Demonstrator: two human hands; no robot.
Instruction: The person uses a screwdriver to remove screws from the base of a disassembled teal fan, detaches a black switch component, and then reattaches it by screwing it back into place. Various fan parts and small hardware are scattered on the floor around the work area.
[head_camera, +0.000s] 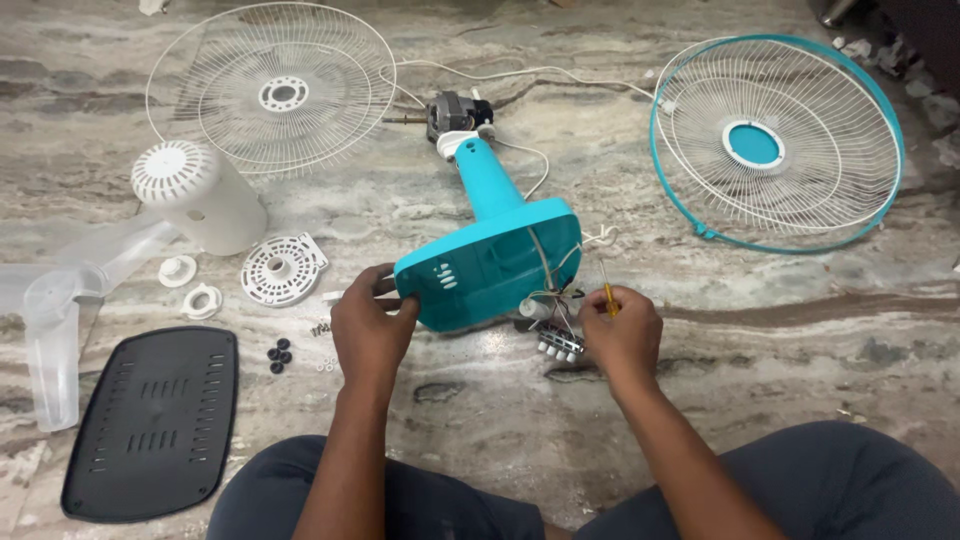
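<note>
A teal fan base (490, 262) lies tipped on its side on the marble floor, its stem running up to the bare motor (455, 113). My left hand (372, 325) grips the base's left edge. My right hand (622, 335) holds a thin yellow-handled screwdriver (606, 297) at the base's open right side. There white wires and a small switch block with buttons (560, 344) hang out just left of my right hand.
A white wire guard (280, 90) lies top left, and a teal-rimmed guard (775, 145) top right. A white motor cover (195, 195), round plastic parts (283, 268), a clear blade (60, 310), a black base plate (155, 420) and small black feet (279, 354) lie left.
</note>
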